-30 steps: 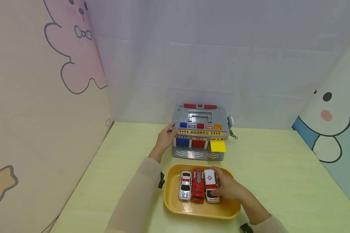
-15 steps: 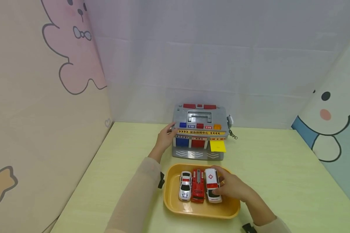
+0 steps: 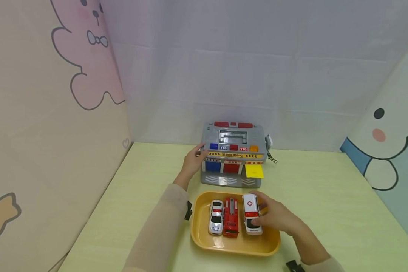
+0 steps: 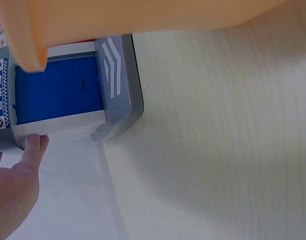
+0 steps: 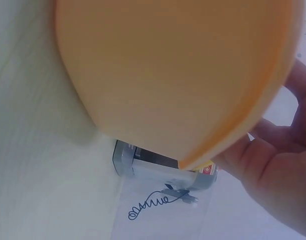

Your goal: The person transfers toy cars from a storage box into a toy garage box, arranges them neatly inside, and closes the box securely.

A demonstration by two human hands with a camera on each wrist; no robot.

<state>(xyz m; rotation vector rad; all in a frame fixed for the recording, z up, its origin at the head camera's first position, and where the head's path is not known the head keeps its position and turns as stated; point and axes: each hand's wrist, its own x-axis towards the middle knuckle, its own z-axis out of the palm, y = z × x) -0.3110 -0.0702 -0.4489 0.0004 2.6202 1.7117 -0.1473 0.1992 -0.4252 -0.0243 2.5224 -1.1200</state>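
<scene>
Ambulance rightward; pale-green table, backdrop.

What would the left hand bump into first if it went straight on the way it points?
The grey toy station! The left hand seems to be touching its side, next to the blue door, though the exact contact is hard to judge.

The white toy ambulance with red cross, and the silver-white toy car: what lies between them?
In the head view: a long red toy truck and, toward the ambulance, a bare strip of yellow oblong tray.
</scene>
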